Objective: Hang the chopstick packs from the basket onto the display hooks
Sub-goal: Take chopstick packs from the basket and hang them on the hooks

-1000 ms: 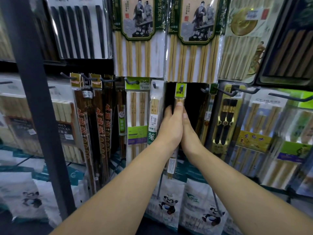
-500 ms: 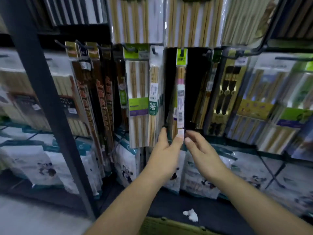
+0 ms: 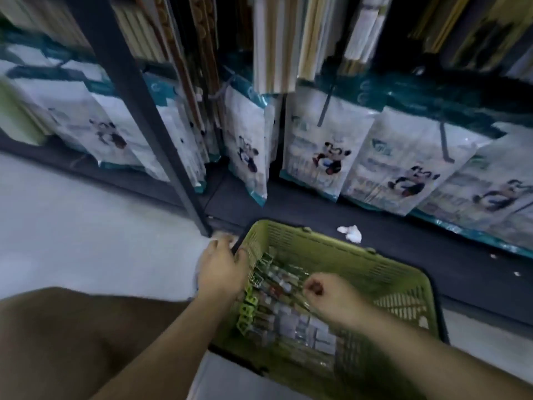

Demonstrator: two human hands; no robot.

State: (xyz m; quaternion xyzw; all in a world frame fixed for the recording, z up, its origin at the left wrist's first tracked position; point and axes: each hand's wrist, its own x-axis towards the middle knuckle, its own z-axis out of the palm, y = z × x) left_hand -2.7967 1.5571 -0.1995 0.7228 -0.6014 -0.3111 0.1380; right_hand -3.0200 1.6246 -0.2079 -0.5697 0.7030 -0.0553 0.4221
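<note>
Curled over the near-left corner of the green basket, the left hand grips its rim, fingers bent across the edge. The right hand hovers inside the basket with its fingers drawn in and thumb against forefinger, right at the top of the pile; motion blur hides whether a pack sits between them, so I cannot tell if it holds anything.

Beyond the basket stands the display rack, its dark post coming down to the floor just beside the basket's far-left corner. Hanging packs of pale and dark chopsticks dangle above and behind the basket. Below them, white bags printed with a black-and-white cartoon figure stand in a row along the dark base shelf, behind the basket.

The basket rests on the grey floor against that base. Inside it lie the chopstick packs, clear sleeves with green header cards, heaped toward its left side. A crumpled white scrap lies on the base shelf just past the basket's far rim.
</note>
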